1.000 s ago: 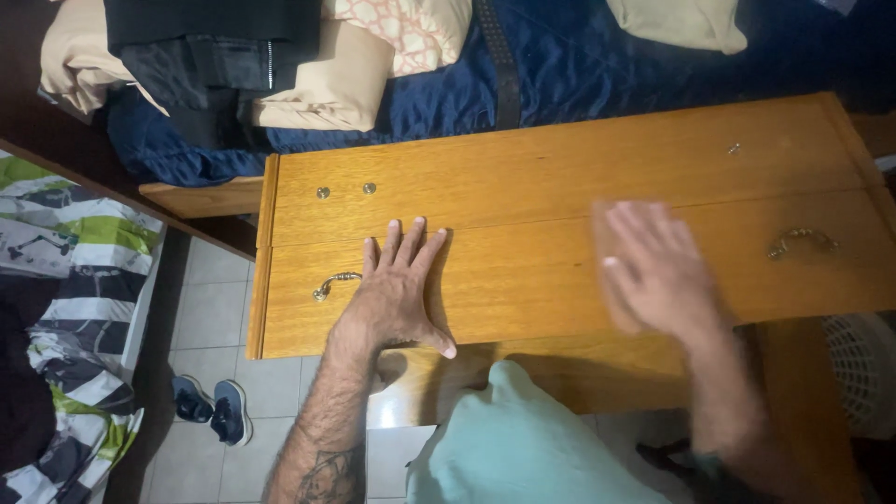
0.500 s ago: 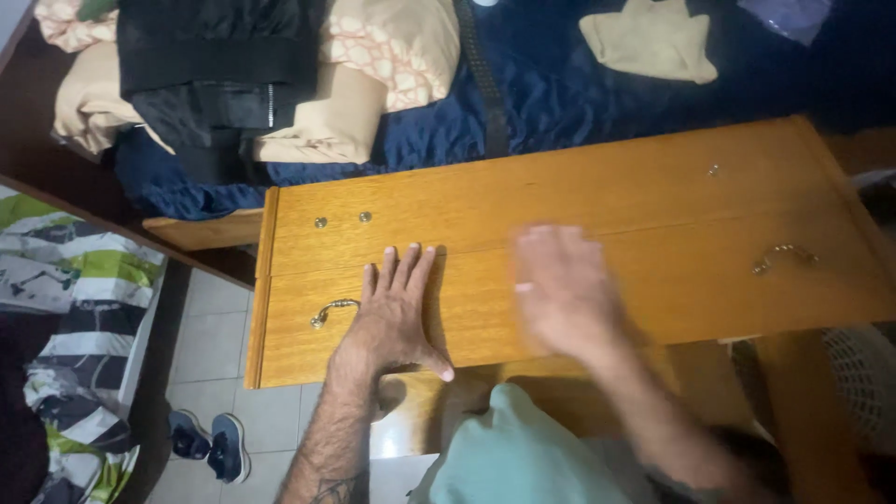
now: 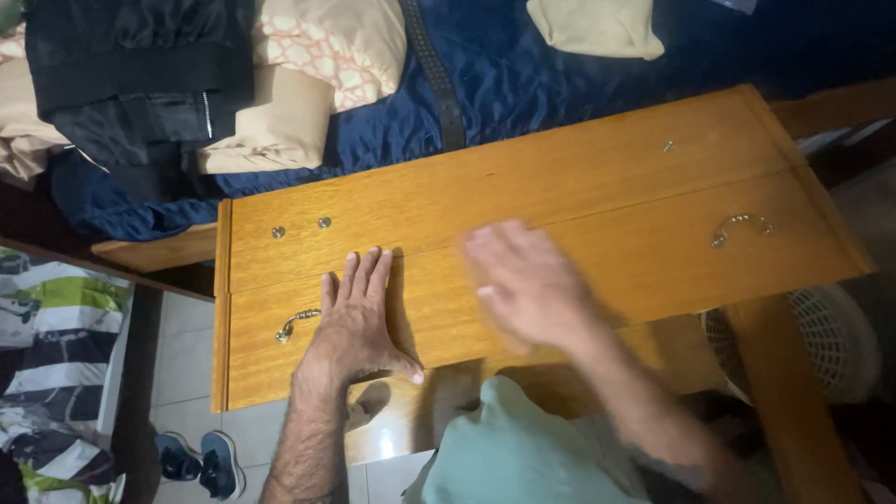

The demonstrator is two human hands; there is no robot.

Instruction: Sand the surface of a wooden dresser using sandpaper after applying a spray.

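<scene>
Below the head camera, a wooden drawer unit [image 3: 560, 201] lies with its fronts facing up, spanning most of the view. Left hand [image 3: 357, 322] rests flat on the lower drawer front [image 3: 653, 266], palm down, fingers [image 3: 359, 275] spread and straight, thumb out toward the near edge; it grips nothing. Just left of that hand sits a brass handle [image 3: 292, 324], close to the fingers but apart from them. Right hand [image 3: 523, 280] hovers or presses over the same drawer front nearer the middle, blurred; fingers look extended and open, nothing held, though contact with the wood cannot be told. A second brass handle [image 3: 740, 227] sits well to the right on the same front. Upper drawer front carries two small round studs [image 3: 299, 227] at left and one small screw [image 3: 668, 146] at right.

Beyond the unit: a bed with a dark blue quilt [image 3: 523, 75], a dark belt [image 3: 439, 79] across it, beige pillows [image 3: 280, 103], a black garment pile [image 3: 131, 84], and a folded cream cloth [image 3: 593, 26]. At lower left, a striped green, white and grey blanket [image 3: 56, 327], tiled floor [image 3: 182, 359], and a pair of blue shoes [image 3: 198, 462]. Lower centre shows the person's pale green shirt [image 3: 513, 453]. At right, a white slotted basket [image 3: 831, 341].
</scene>
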